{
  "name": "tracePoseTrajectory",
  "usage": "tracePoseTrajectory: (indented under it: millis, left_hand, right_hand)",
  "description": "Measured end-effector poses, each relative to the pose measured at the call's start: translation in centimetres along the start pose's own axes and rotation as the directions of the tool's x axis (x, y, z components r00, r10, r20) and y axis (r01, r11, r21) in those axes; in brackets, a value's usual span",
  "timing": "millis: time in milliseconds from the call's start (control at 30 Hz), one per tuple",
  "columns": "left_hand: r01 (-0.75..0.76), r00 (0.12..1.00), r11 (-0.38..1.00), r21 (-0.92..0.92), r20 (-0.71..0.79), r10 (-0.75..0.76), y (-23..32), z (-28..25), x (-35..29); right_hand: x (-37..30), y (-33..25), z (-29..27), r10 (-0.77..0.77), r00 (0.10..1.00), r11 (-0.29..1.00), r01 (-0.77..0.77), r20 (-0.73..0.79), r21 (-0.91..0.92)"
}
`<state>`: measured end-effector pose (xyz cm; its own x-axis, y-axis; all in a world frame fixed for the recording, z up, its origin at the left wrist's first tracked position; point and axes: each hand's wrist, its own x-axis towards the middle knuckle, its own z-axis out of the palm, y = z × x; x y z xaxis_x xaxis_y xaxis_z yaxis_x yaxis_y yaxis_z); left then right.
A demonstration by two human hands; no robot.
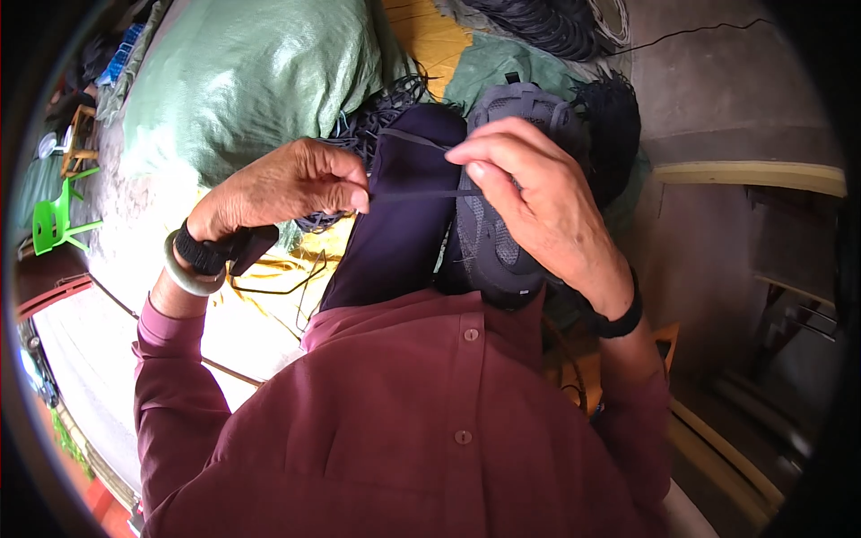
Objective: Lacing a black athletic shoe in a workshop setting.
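Note:
My left hand [309, 184] pinches a thin dark flat lace [417, 195] between thumb and fingertips. The lace stretches across to my right hand [543, 206], whose thumb and forefinger are closed around it. A second strand of it arcs above, over my dark trousers, to the right fingertips. A dark grey mesh shoe [480, 238] rests on my lap, partly covered by my right hand. Both hands are raised above my lap, well apart from each other.
A large pale green woven sack [260, 81] bulges ahead to the left. Dark loose laces [395, 99] lie beside it. A coil of black cord [547, 27] sits at the far right, and a green plastic chair [56, 215] stands at the left.

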<state>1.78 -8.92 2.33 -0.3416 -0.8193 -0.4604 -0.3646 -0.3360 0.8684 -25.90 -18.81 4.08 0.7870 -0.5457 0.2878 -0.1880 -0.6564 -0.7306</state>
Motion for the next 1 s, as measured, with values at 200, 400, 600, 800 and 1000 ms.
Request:
tracePoseTrajectory:
  millis: [200,400,600,800,1000]
  left_hand:
    - [-0.228,0.971,0.972,0.059,0.083,0.223,3.2,1.1,-1.3]
    - [-0.342,0.938,0.939,0.031,0.061,0.340,3.1,1.1,-2.0]
    - [-0.353,0.936,0.931,0.095,0.037,0.351,2.9,1.6,-3.1]
    - [-0.332,0.940,0.934,0.130,-0.036,0.339,1.0,2.4,-3.7]
    - [-0.279,0.937,0.929,0.241,-0.141,0.318,-1.9,3.3,-4.6]
  right_hand:
    - [3.6,-1.1,1.6,0.065,0.900,0.941,-0.200,0.430,0.275]
    - [5.2,0.4,3.1,0.033,0.688,0.816,-0.437,0.725,0.378]
    - [4.8,0.3,0.9,-0.004,0.853,0.973,-0.118,0.523,0.200]
    - [3.0,0.1,-4.4,0.084,0.923,0.992,-0.042,0.376,-0.119]
    - [1.7,0.8,-10.7,0.332,0.898,0.922,-0.244,0.290,-0.300]
